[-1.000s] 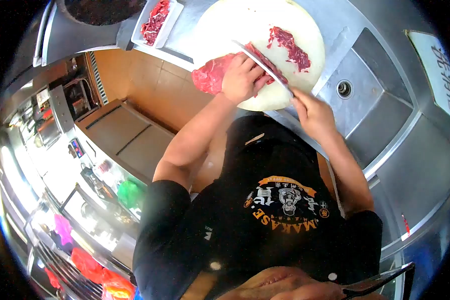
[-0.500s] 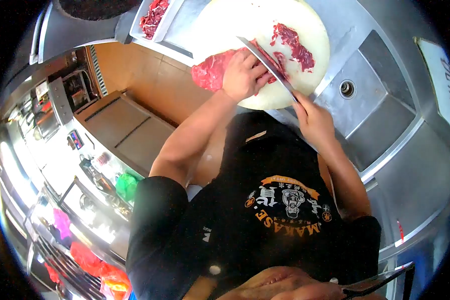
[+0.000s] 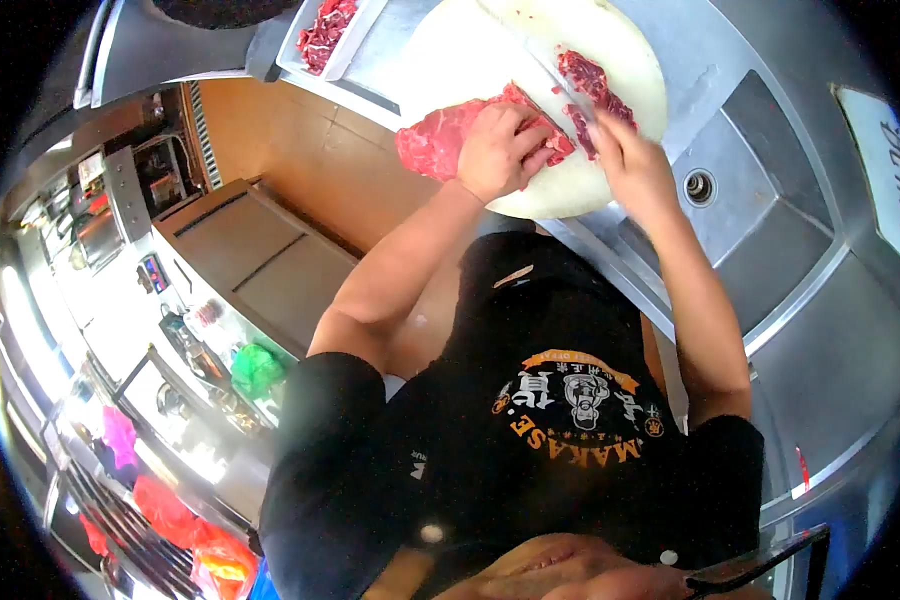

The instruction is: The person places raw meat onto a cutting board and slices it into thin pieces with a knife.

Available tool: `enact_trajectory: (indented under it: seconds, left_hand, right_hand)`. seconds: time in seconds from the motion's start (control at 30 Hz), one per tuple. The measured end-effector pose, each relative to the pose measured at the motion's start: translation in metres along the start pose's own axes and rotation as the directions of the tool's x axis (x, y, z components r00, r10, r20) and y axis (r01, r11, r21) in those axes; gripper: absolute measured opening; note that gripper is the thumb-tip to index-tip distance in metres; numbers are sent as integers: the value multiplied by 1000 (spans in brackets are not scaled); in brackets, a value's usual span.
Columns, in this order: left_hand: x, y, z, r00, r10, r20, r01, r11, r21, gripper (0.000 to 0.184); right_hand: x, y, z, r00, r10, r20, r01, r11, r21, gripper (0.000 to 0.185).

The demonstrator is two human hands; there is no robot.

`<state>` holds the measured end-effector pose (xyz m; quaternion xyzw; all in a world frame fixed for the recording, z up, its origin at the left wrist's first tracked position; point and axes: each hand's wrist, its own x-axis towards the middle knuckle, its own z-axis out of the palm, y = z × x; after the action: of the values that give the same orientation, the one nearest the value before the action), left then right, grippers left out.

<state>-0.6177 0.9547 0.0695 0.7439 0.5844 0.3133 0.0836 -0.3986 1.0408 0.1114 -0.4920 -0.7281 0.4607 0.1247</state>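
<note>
My left hand [image 3: 498, 155] is pressed with curled fingers onto a large piece of raw red meat [image 3: 432, 140], steadying it near its cut end. The meat lies on a round whitish cutting board [image 3: 440, 65]. In my right hand [image 3: 635, 165] is a knife [image 3: 548, 68], gripped by its handle. Its blade is blurred and points up and left across the board, between the large piece and the cut meat [image 3: 610, 98] on the right. The knife is apart from the large piece, close beside the cut meat.
A white tray [image 3: 355, 38] of cut red meat stands beyond the board to the left. A metal sink [image 3: 735, 235] with a drain [image 3: 700, 187] is at the right. A brown cabinet [image 3: 260, 245] and a cluttered bright counter [image 3: 120, 300] are at the left.
My right hand has moved the knife right, away from the large piece and toward the cut meat. The cut meat now lies bunched closer together. My left hand stays on the large piece.
</note>
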Motion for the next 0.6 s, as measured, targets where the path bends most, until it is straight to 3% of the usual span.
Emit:
enact_trajectory:
  seconds: [0.2, 0.5, 0.6]
  left_hand:
    - [6, 4, -6, 999, 33, -8, -33, 999, 21, 26]
    - [8, 2, -3, 999, 32, -4, -32, 1000, 0, 26]
    - [11, 1, -6, 999, 46, -6, -46, 999, -20, 22]
  right_hand:
    - [-106, 3, -21, 997, -36, 62, 45, 990, -136, 34]
    - [-55, 3, 15, 996, -74, 52, 81, 988, -131, 35]
    - [-88, 7, -1, 991, 67, 113, -45, 981, -186, 37]
